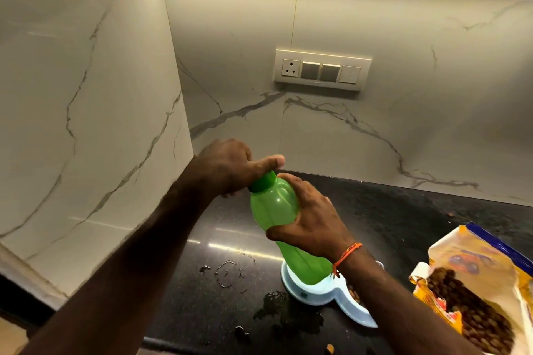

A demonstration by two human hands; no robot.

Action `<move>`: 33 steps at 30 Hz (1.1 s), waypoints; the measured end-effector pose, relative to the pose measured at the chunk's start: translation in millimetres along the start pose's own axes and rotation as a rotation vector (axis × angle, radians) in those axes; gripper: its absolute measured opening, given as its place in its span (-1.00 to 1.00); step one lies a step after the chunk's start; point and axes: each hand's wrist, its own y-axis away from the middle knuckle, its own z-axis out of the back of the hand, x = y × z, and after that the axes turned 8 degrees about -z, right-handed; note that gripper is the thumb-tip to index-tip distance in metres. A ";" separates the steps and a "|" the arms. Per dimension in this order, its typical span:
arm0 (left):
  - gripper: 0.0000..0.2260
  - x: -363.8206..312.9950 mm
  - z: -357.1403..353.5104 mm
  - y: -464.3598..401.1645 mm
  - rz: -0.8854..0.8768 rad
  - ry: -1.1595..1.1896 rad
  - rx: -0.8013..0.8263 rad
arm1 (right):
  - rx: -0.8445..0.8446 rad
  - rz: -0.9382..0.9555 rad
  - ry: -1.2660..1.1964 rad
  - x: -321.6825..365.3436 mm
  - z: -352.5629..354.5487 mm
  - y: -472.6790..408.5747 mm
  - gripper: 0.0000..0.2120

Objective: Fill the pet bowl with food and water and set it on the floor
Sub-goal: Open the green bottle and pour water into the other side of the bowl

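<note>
My right hand (311,222) grips the body of the translucent green plastic bottle (277,210), its long axis tilting up-left above the pale blue plastic pet bowl (314,294) on the table, while my left hand's fingers (268,163) clench its green screw cap (263,181).

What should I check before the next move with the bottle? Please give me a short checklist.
1. Bottle held firmly by the right hand: ok.
2. Left hand gripping the cap: ok.
3. Cap on or off: it is on the bottle; how tight, cannot tell.
4. Bowl below the bottle on the counter: ok.
5. Counter dry: not ok, a spill lies beside the bowl.
6. Food bag clear of the water: ok, it lies apart to the right.
</note>
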 end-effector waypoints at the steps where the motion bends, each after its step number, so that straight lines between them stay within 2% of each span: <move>1: -0.27 -1.1 -2.6 0.0 0.027 -0.130 -0.097 | 0.007 0.004 -0.004 -0.1 -0.1 0.0 0.00; 3: -0.24 0.2 -4.6 -1.4 -0.003 -0.205 -0.231 | 0.018 0.007 0.003 -0.1 -0.5 0.2 0.01; 4: -0.28 0.6 -3.4 -2.0 -0.073 -0.142 -0.193 | 0.023 0.005 0.011 -0.1 -0.9 0.5 0.01; 7: -0.54 7.5 1.8 -3.0 -0.347 0.151 0.277 | 0.030 -0.001 0.013 -1.0 -0.9 0.7 0.02; 8: -0.57 10.8 1.8 -3.0 -0.380 0.209 0.400 | 0.035 0.003 0.015 -1.7 -0.1 1.0 0.02; 9: -0.57 14.8 0.8 -4.1 -0.374 0.235 0.457 | 0.045 0.008 0.024 -2.4 0.8 1.7 0.03; 13: -0.68 16.8 -1.9 -7.1 -0.216 0.352 0.416 | 0.066 0.010 0.083 -4.2 1.9 3.9 0.01; 15: -0.68 11.5 -4.8 -8.1 -0.110 0.289 0.358 | 0.073 0.009 0.078 -5.1 1.4 3.7 -0.01; 19: -0.31 -0.5 -9.0 -7.2 0.067 0.018 0.182 | 0.081 0.005 0.067 -6.5 1.4 1.0 0.00; 21: -0.23 2.9 -6.5 -8.3 0.028 -0.095 0.057 | 0.072 0.000 0.036 -7.9 0.9 0.3 0.00; 22: -0.25 6.3 -4.9 -10.0 -0.045 -0.095 0.034 | 0.068 -0.001 0.026 -8.6 0.5 -0.2 0.00; 23: -0.29 7.8 -2.5 -10.2 -0.136 -0.021 0.091 | 0.064 0.000 0.027 -8.8 0.3 -0.8 0.00; 25: -0.35 9.8 0.6 -9.0 -0.332 0.168 0.319 | 0.059 0.004 0.043 -10.0 0.0 -1.9 0.01; 27: -0.40 12.4 -2.3 -10.0 -0.423 0.234 0.443 | 0.061 0.000 0.053 -11.1 1.0 -2.4 0.02; 30: -0.60 16.1 -8.0 -14.6 -0.368 0.358 0.354 | 0.073 0.006 0.062 -12.8 2.9 -3.2 0.02; 33: -0.68 15.4 -15.3 -16.3 -0.284 0.452 0.233 | 0.084 0.022 0.058 -15.9 8.7 -0.6 0.02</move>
